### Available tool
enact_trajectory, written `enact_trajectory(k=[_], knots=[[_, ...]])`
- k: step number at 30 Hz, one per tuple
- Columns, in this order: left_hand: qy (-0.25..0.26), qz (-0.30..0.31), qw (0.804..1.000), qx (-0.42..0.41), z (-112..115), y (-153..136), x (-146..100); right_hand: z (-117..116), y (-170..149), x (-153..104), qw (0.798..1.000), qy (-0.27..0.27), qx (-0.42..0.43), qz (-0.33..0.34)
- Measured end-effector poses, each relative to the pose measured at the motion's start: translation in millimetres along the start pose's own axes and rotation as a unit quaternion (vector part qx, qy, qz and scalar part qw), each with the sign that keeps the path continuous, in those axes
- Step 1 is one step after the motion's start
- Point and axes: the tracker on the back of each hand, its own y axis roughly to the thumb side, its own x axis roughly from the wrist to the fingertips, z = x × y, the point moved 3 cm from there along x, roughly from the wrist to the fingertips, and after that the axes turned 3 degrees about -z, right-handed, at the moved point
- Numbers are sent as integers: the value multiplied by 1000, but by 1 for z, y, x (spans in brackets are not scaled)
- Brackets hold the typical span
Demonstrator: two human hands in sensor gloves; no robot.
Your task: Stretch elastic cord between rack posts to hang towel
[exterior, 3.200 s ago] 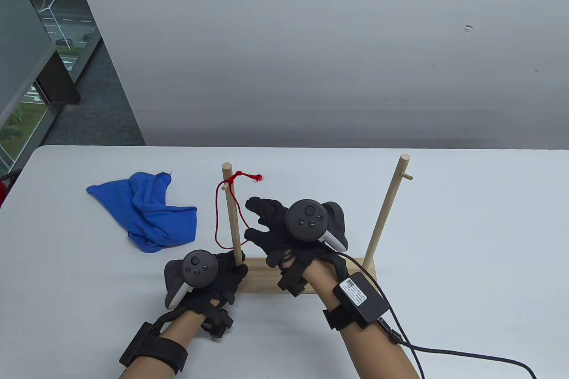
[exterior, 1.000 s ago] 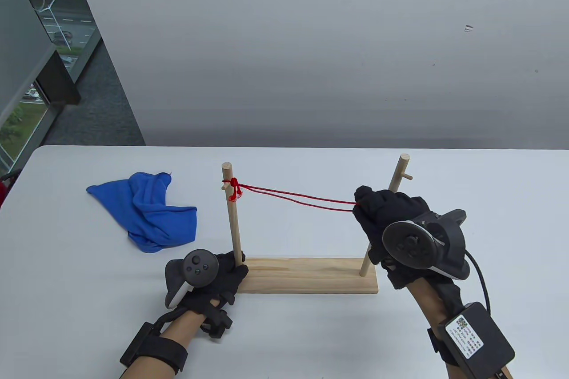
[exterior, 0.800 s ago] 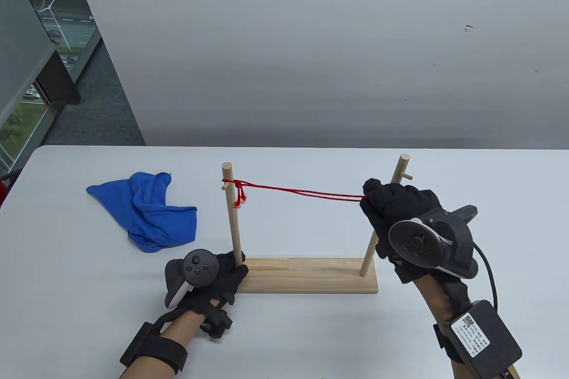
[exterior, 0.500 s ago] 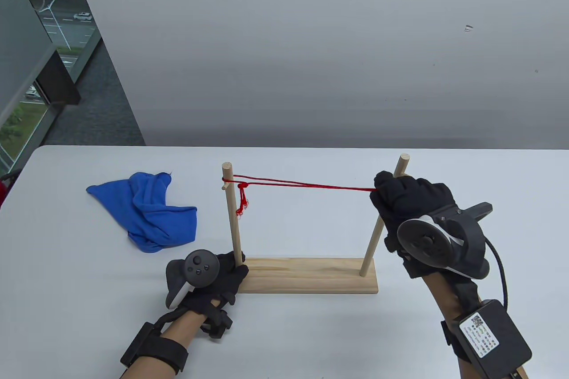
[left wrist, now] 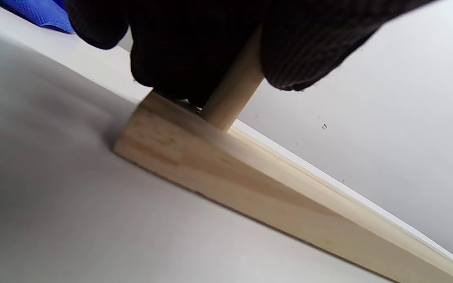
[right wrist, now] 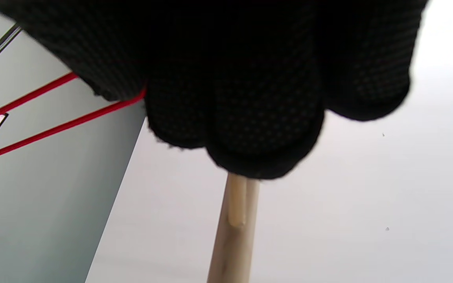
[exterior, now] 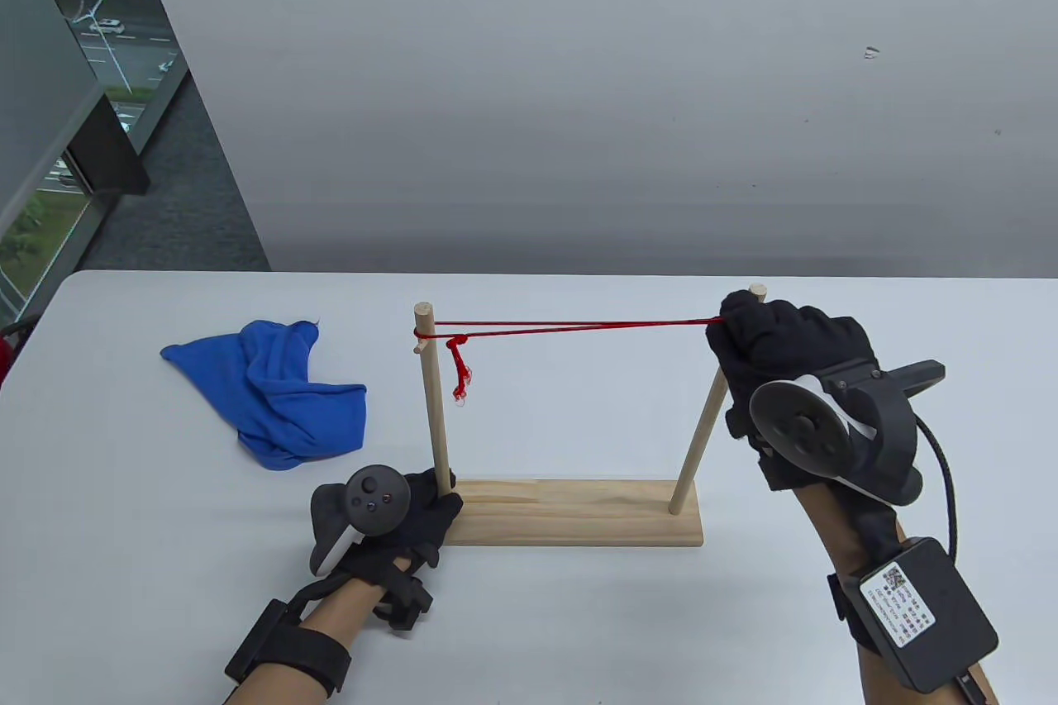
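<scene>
The red elastic cord [exterior: 579, 325] is tied at the left post [exterior: 431, 399] and runs taut to the top of the right post [exterior: 698, 440], where the right hand [exterior: 785, 358] pinches its free loop in closed fingers; hooking looks unfinished. The left hand [exterior: 397, 515] grips the left post's foot on the rack base [exterior: 579, 519]. The blue towel [exterior: 277, 395] lies crumpled near the bench's left edge, not yet hung.

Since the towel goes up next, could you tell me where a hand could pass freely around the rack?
Bare table lies right of the right post, and between the blue towel and left post. Crowded: the left hand at the left post's foot, the right hand holding the red cord.
</scene>
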Motion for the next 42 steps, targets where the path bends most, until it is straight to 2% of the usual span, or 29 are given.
enact_trajectory(k=[13,21,33,37,42], knots=[[-3,-2,1000,2,0,0,0,4,-25,19,998,-9,-3,-64],[-5,-4,1000,2,0,-1,0,-3,-41,28,996,0,-19,-84],[-8,-6,1000,0,0,-1,1,-21,-52,26,995,4,-71,-68],[-8,-7,1000,-1,0,-2,1,-28,-54,21,997,11,-54,-61],[-8,-8,1000,0,0,-2,1,-30,-56,13,999,-7,-21,-49]])
